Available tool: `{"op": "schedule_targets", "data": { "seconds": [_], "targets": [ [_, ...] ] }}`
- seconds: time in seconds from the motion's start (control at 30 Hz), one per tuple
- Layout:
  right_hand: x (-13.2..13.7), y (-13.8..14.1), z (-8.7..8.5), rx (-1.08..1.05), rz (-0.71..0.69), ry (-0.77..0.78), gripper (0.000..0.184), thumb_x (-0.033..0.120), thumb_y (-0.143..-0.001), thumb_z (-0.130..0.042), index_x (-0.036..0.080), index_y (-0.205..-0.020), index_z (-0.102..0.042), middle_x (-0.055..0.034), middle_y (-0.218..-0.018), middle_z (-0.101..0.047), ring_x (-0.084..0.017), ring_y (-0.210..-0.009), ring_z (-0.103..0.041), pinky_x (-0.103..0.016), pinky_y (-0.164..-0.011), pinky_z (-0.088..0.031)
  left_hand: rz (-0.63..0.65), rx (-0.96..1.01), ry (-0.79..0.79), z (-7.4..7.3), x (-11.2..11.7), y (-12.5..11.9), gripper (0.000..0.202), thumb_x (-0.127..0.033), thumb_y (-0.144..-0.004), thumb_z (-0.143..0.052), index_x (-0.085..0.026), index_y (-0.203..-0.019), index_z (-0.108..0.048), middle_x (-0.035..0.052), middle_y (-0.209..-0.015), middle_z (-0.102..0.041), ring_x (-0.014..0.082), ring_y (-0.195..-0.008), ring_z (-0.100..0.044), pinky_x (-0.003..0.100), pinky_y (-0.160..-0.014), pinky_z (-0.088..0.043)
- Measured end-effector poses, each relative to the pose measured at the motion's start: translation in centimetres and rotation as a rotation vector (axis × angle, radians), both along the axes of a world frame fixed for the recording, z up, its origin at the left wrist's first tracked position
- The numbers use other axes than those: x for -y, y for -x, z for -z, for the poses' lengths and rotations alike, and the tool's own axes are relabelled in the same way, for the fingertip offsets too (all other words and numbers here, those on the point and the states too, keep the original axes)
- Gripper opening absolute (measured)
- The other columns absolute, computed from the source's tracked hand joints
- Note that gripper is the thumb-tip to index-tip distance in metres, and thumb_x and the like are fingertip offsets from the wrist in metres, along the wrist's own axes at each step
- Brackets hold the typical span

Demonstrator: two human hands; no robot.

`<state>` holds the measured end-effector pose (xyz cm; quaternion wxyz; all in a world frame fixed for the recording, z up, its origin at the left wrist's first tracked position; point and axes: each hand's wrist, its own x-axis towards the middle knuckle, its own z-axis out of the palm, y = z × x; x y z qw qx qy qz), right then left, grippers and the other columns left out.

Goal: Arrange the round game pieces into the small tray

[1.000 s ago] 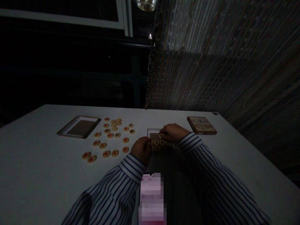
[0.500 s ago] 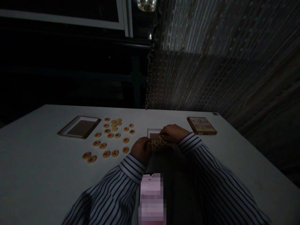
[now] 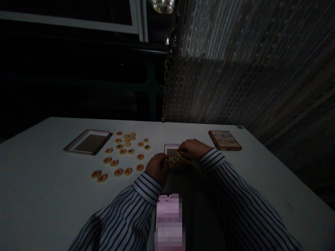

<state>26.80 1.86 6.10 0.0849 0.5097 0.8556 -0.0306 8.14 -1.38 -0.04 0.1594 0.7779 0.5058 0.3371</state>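
Before me is a shallow open box (image 3: 170,145) with a pale rim and brown floor. Round wooden Chinese chess pieces (image 3: 174,159) with dark characters sit in rows in its near part. My right hand (image 3: 195,149) reaches over the box from the right, thumb and fingers pinching a Chinese chess piece (image 3: 179,153) above the others. My left hand (image 3: 157,166) is at the box's left side, fingers curled in against the leftmost pieces; what they grip is hidden. Many loose Chinese chess pieces (image 3: 128,171), mostly red-marked, lie to the left on the white table (image 3: 52,188).
An open box half (image 3: 66,149) with a brown floor lies at the far left. A printed game box (image 3: 225,138) lies at the back right. Nearest me is a lit phone (image 3: 169,209), its screen partly pixelated. A bead curtain (image 3: 209,87) hangs behind the table.
Almost nothing differs. Both hands keep their places at the box, and the loose pieces lie as before. The view has shifted very slightly.
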Motion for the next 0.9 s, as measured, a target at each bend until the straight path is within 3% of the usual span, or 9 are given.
{"op": "schedule_targets", "data": {
  "seconds": [0.37, 0.9],
  "targets": [
    [0.11, 0.07, -0.13, -0.017, 0.012, 0.013, 0.031, 0.028, -0.074, -0.048, 0.025, -0.102, -0.061, -0.0049, -0.101, -0.063, -0.02, -0.094, -0.056, -0.028, -0.077, -0.039, 0.001, -0.001, 0.015, 0.14, -0.05, -0.01, 0.022, -0.016, -0.072, -0.047, -0.013, -0.088, -0.062, 0.0097, -0.094, -0.063, 0.0182, -0.089, -0.058, 0.033, -0.081, -0.046],
    [0.18, 0.04, -0.16, -0.009, 0.016, 0.003, 0.032, 0.029, -0.073, -0.046, 0.027, -0.103, -0.059, -0.0035, -0.101, -0.063, -0.02, -0.092, -0.056, -0.027, -0.073, -0.038, 0.021, 0.0, -0.03, 0.94, -0.34, 0.25, 0.021, -0.019, -0.074, -0.046, -0.017, -0.09, -0.06, 0.0068, -0.095, -0.063, 0.0173, -0.089, -0.058, 0.034, -0.08, -0.046]
  ]
}}
